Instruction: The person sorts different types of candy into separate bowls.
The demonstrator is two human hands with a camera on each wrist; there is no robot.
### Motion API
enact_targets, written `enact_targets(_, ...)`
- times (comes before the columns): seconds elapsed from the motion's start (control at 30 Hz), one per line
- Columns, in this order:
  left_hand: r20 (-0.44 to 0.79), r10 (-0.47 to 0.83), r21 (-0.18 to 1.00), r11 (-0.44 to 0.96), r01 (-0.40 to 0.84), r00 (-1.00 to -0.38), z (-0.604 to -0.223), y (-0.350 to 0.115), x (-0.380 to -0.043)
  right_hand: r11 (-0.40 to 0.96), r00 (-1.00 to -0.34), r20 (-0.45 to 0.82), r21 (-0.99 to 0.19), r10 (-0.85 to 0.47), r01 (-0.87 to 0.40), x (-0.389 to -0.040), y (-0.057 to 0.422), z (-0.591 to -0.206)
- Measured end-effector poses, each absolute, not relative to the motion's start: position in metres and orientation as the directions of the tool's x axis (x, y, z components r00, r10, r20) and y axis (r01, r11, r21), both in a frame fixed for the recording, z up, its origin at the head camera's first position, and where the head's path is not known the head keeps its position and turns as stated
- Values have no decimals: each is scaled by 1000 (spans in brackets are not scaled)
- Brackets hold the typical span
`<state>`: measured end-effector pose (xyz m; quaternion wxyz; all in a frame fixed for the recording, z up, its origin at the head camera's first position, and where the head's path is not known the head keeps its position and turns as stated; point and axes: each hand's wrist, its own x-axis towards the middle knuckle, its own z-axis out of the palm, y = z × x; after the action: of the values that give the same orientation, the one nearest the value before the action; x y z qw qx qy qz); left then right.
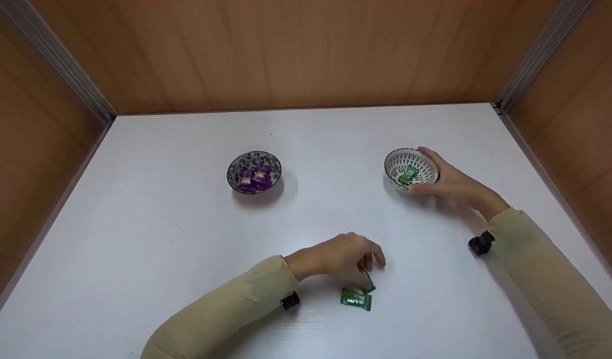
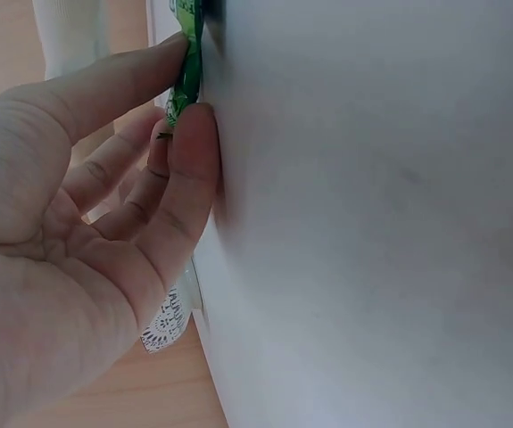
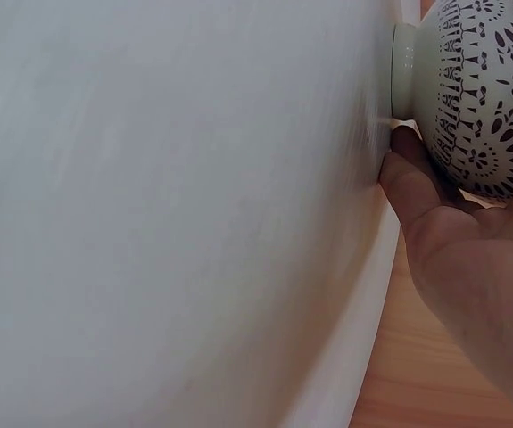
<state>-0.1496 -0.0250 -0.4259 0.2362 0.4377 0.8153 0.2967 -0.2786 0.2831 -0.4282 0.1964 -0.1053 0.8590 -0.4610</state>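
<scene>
Near the front middle of the table, my left hand (image 1: 343,257) reaches down with bent fingers. It pinches a green-wrapped candy (image 1: 369,285) between thumb and fingertips; the left wrist view shows the wrapper (image 2: 185,85) close to the tabletop, partly covered by the fingers. A second green candy (image 1: 356,299) lies flat just beside it. Over at the right, my right hand (image 1: 453,182) holds a white patterned bowl (image 1: 427,168) by its side, thumb at the front and fingers behind. Inside that bowl are green candies (image 1: 409,174). The bowl's outer wall (image 3: 484,98) shows dark markings.
A dark-patterned bowl (image 1: 242,164) with several purple-wrapped candies (image 1: 256,178) stands left of centre on the white table (image 1: 151,199). Wood-grain panels (image 1: 306,55) enclose the table at the back and both sides.
</scene>
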Motion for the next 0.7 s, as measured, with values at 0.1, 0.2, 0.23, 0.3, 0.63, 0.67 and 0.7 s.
enact_targets(0.1, -133, 857, 706, 434, 560, -497, -426, -23, -151, 562, -901, -248, -827, -356, 6, -279, 284, -429)
enact_targets(0.2, -135, 862, 721, 424, 548, -489, -426, -23, -151, 573, -900, -259, -819, -351, 13, -279, 284, -431)
enact_targets(0.23, -133, 863, 731, 418, 540, -488, -426, -23, -151, 576, -899, -262, -817, -351, 14, -279, 284, -432)
enact_targets(0.3, -125, 863, 751, 405, 522, -489, -425, -24, -152, 582, -899, -266, -813, -347, 16, -279, 284, -432)
enact_targets(0.63, -100, 847, 801, 381, 463, -523, -420, -26, -162, 548, -900, -253, -836, -355, 19, -280, 285, -429)
enact_targets(0.67, -101, 848, 799, 381, 465, -520, -420, -26, -162, 552, -900, -254, -834, -355, 18, -280, 285, -429)
enact_targets(0.7, -101, 850, 799, 379, 466, -517, -420, -26, -163, 557, -900, -254, -831, -354, 16, -281, 285, -428)
